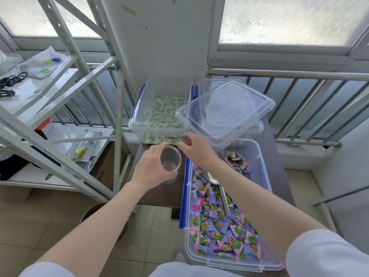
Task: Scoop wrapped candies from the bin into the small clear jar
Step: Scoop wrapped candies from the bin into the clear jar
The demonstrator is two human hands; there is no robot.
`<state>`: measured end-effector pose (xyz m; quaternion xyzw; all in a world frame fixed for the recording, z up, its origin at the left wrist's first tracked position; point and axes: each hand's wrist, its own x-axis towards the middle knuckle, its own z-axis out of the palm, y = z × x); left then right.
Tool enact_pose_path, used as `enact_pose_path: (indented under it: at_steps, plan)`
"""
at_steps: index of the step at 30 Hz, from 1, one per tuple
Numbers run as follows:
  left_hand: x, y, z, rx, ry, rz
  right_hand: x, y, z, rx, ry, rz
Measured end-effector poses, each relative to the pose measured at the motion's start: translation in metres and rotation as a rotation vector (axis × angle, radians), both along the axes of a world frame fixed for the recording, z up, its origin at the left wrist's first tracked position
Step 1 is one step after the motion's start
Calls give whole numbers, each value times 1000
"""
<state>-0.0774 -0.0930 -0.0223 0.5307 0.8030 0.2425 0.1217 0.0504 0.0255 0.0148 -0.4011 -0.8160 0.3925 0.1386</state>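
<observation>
My left hand grips a small clear jar, held upright and empty above the dark table. My right hand hovers just beyond the jar's rim, fingers pinched together near the front wall of the far bin; whether it holds anything is unclear. A clear bin at the right holds many wrapped candies in blue and pink wrappers. A metal scoop lies on the candies, handle pointing toward me, partly hidden under my right forearm.
A second clear bin with green-wrapped candies stands at the back. Two clear lids are stacked to its right. A white metal shelf rack stands at the left, a railing and windows behind.
</observation>
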Motion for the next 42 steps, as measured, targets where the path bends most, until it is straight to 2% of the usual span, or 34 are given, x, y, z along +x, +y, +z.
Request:
enact_pose_path:
  at_steps: [2, 4, 6, 9, 14, 16, 18, 20, 21, 23, 25, 30, 34, 39, 42]
  plan:
    - [2, 6, 12, 92, 62, -62, -9, -11, 3, -66, -145, 25]
    - [7, 9, 22, 162, 73, -107, -10, -14, 2, -65, -166, -6]
    - [12, 8, 28, 208, -12, -142, -5, -10, 3, -103, -118, -64]
    - [15, 7, 29, 225, -145, -145, 13, 0, 4, -410, 75, -208]
    - [22, 17, 27, 206, -71, -185, 41, 3, 16, -675, 252, -191]
    - [24, 23, 25, 184, -41, -180, 51, 5, 6, -730, 282, -323]
    - [22, 24, 17, 147, -31, -176, 68, 11, -15, -545, 114, -468]
    - [20, 21, 6, 112, -37, -147, 90, 9, -35, -280, -277, -432]
    - [19, 18, 1, 88, -49, -124, 100, 3, -44, -244, -444, -369]
    - [18, 13, -9, 42, -78, -83, 112, -9, -61, -273, -634, -256]
    - [19, 8, -17, 12, -108, -69, 113, -18, -75, -275, -684, -231]
    - [20, 5, -20, -5, -171, -70, 105, -20, -92, -275, -542, -268]
    - [17, 10, -21, -31, -167, -51, 108, -10, -76, -257, -519, -224]
    - [19, 16, -26, -45, -159, -26, 133, 9, -24, -116, -700, -119]
    - [18, 15, -28, -47, -159, -16, 148, 10, 8, -17, -901, -77]
